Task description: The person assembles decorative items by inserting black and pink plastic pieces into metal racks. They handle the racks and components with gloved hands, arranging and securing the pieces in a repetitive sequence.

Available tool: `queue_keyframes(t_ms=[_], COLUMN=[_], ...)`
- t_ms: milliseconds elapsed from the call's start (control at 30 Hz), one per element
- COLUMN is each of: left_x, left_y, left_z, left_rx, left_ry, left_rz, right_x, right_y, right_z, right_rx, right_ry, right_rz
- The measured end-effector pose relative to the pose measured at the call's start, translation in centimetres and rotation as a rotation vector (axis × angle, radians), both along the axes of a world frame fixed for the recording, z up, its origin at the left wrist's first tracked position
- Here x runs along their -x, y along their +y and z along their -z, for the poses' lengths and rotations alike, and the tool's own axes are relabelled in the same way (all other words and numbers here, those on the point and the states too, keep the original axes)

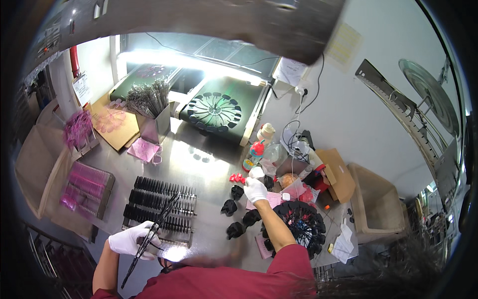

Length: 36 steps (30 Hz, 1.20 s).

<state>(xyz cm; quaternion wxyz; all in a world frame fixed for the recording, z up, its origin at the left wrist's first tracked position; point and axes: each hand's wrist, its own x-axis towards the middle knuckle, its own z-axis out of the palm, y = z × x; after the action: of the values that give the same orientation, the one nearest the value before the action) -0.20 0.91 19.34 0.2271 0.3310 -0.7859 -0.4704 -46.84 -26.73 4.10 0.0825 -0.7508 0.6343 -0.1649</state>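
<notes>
My left hand [133, 241], in a white glove, is closed around a bundle of thin black strips [149, 234] that slants up to the right. The bundle's upper end overlaps a metal rack [193, 205] holding rows of black upright pieces. My right hand [256, 189], also gloved, reaches forward over the table beside a small round white object [256, 172]; its fingers are too small to make out. Small red pieces [237, 178] lie just left of it. Several black bundles [229, 207] sit nearby, and a pink paper [273, 199] is beside the wrist.
A round cluster of black pieces [303, 226] lies right of my right forearm. Farther back, a conveyor belt [229, 130] carries a ring of black pieces. A rack of pink pieces [106, 185] is at left. Bottles [255, 149], bags and a cardboard box [343, 179] crowd the right side.
</notes>
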Motion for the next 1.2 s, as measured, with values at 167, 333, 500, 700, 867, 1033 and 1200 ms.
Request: queue_keyframes(t_ms=[167, 333, 500, 700, 867, 1033, 1200], left_x=[0.7, -1.4, -1.8, -3.5, -13.1, -19.5, -18.2], left_y=[0.9, 3.3, 1.8, 1.5, 4.5, 10.2, 10.6], left_z=[-0.2, 1.2, 5.2, 3.2, 0.3, 3.0, -0.7], left_rx=[-0.002, -0.412, -1.1, -0.372, 0.148, -0.123, 0.09], left_ry=[0.014, 0.262, 1.058, 0.608, -0.138, 0.221, 0.312], left_rz=[-0.023, -0.18, -0.082, 0.266, 0.328, 0.175, 0.261], right_x=[-1.8, -3.5, -14.0, -24.2, -29.4, -35.9, -39.9], right_y=[-2.6, -2.2, 7.5, 18.8, 23.8, 27.5, 30.3], right_z=[4.1, 2.2, -14.1, -21.6, -16.0, -23.8, -26.8], right_rx=[0.125, -0.092, 0.197, 0.354, -0.229, 0.087, 0.056], right_ry=[0.373, 0.368, -0.227, -0.179, 0.181, -0.135, 0.349], right_rz=[-0.223, -0.187, -0.648, -0.783, -0.741, -0.769, -1.001])
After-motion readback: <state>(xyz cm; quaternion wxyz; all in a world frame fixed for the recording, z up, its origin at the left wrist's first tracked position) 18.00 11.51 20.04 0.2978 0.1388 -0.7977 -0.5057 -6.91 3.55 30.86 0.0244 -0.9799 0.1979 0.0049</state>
